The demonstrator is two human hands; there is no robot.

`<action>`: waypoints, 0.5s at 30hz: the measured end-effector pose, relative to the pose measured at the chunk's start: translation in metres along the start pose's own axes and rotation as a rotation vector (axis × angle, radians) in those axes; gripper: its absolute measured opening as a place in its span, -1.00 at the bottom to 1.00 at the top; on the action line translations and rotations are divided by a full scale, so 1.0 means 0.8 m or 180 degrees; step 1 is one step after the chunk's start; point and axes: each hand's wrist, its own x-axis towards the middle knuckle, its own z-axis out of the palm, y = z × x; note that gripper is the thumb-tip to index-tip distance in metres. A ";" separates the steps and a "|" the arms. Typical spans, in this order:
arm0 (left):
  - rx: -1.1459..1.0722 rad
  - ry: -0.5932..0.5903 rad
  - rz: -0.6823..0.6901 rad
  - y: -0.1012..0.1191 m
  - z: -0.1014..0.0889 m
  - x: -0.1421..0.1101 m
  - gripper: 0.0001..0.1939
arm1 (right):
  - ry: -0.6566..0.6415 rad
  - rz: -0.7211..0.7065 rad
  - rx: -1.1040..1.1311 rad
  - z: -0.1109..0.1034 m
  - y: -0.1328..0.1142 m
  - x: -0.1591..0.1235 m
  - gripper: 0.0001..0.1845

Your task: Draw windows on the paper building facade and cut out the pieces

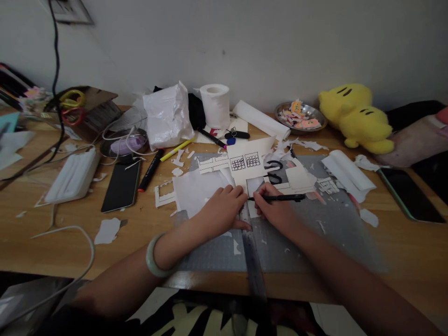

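My left hand (227, 207) presses down on a long metal ruler (252, 256), which runs from the paper toward the table's front edge. Its fingers lie together over the ruler's upper end. In my right hand (275, 207) is a slim black pen (285, 198), held in a pinch with its tip close to the left fingertips. Just beyond both hands rests a cut piece of white card (245, 170) with two drawn grids of small rounded shapes. A plain white sheet (199, 186) lies left of it, partly under my left hand. The grey cutting mat (336, 238) is underneath.
Paper scraps (108, 231) litter the table. Phones (121, 186) lie at left and right, near markers (151, 170). Behind stand a white plastic package (168, 116), a toilet roll (215, 107), a metal bowl (320, 119) and yellow plush toys (364, 116). A white cable (91, 252) curls at left.
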 end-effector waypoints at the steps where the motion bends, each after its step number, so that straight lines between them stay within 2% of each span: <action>1: 0.0021 0.0011 -0.0002 0.000 0.001 0.000 -0.43 | -0.0012 0.0013 0.0015 0.000 0.000 0.000 -0.80; 6: 0.0116 -0.0004 0.0001 0.002 0.001 -0.001 -0.43 | -0.0002 -0.0062 -0.0037 0.000 0.000 0.000 -0.81; 15: 0.0288 -0.0095 -0.0076 0.009 -0.003 -0.005 -0.44 | 0.0125 -0.0338 -0.0577 0.000 -0.004 -0.003 -0.82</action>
